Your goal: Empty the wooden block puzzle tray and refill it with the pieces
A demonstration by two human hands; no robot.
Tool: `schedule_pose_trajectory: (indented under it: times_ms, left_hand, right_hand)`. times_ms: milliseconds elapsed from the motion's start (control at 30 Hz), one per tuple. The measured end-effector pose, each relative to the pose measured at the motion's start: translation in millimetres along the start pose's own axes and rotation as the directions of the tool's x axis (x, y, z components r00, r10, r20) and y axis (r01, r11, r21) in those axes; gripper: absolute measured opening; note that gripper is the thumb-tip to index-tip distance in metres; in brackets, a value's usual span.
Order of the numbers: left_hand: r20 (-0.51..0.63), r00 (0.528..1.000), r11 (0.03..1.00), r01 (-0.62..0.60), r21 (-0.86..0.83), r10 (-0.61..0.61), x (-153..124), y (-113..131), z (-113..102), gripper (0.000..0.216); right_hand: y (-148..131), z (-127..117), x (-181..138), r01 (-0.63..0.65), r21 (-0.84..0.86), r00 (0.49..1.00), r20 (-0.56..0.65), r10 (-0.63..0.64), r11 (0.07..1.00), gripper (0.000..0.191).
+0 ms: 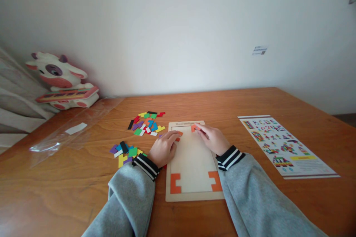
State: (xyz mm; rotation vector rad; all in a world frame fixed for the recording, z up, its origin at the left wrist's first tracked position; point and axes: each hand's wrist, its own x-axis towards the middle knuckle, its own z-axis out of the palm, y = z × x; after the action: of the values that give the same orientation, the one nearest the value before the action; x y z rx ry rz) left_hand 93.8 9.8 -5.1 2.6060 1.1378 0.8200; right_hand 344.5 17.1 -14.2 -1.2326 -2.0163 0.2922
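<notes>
A pale wooden puzzle board (191, 163) with a raised rim lies flat before me. One orange puzzle piece (174, 184) fills its near left corner, and a second orange piece (216, 182) sits in the near right corner. My left hand (164, 148) is over the board's left rim, its fingers closed on an orange puzzle piece (180, 133) that they partly cover. At the far right corner, my right hand (213, 139) has its thumb and fingers pinched on another orange piece (193, 128), which lies against the board.
Two piles of coloured puzzle pieces (151, 125) lie left of the board. A printed pattern sheet (286, 146) is on the right. Further left are a clear plastic bag (55, 144) and a cow-shaped toy keyboard (65, 81) by the wall.
</notes>
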Motion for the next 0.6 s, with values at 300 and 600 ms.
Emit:
schedule_pose_trajectory:
  times_ms: [300,600]
  left_hand:
    - [0.080,0.994,0.978,-0.088,0.188,0.074,0.9,4.4,-9.6,0.033]
    - [0.055,0.998,0.967,-0.018,0.254,0.005,0.6,8.0,-8.3,0.036]
  right_hand:
    - [-5.2,-9.5,-0.8,0.027,-0.174,0.997,-0.066,-0.039,0.984,0.026]
    - [1.8,-2.2,-1.4,-0.033,-0.106,0.996,-0.088,0.024,0.994,0.011]
